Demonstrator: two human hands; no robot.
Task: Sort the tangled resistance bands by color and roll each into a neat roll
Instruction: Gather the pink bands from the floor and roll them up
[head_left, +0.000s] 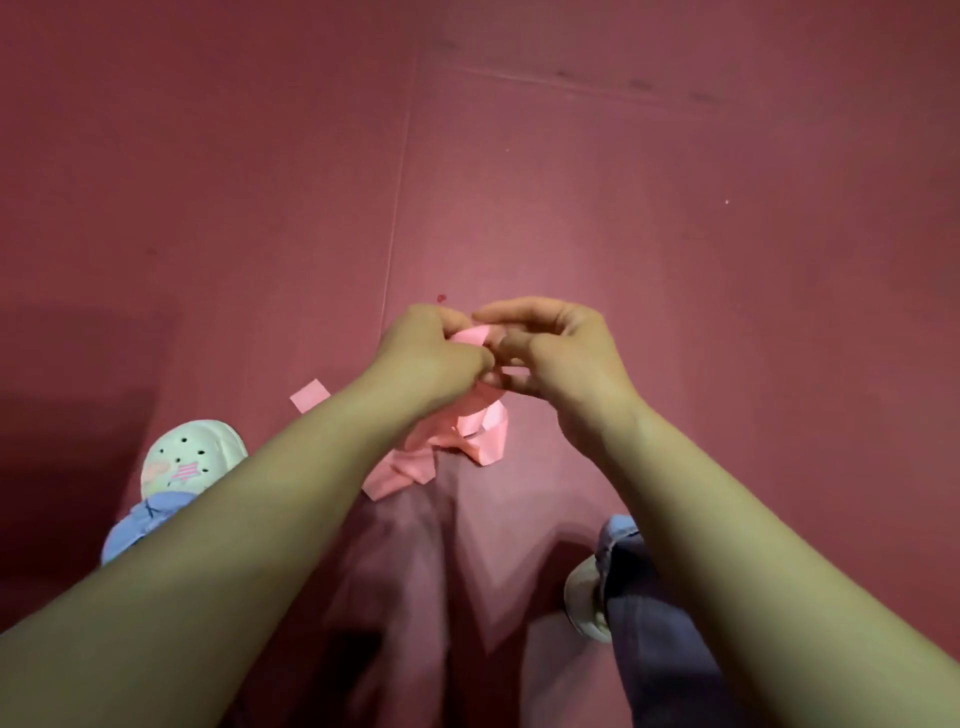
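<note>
**Pink band held between both hands over a red floor**

The left hand (436, 353) and right hand (561, 353) meet in the middle of the view, fingers curled and pinching the top of a pink resistance band (483, 431). The rest of the band hangs below them in crumpled folds, and a flat pink end (309, 396) shows left of the left forearm. Whether the lower folds touch the floor cannot be told. The dark red floor (675, 208) has a matte surface, with a thin seam (397, 208) running away from the hands. Near left is a white clog (189, 457) bearing a pink star charm; near right, a second clog (584, 597) under a blue trouser leg (639, 597).
</note>
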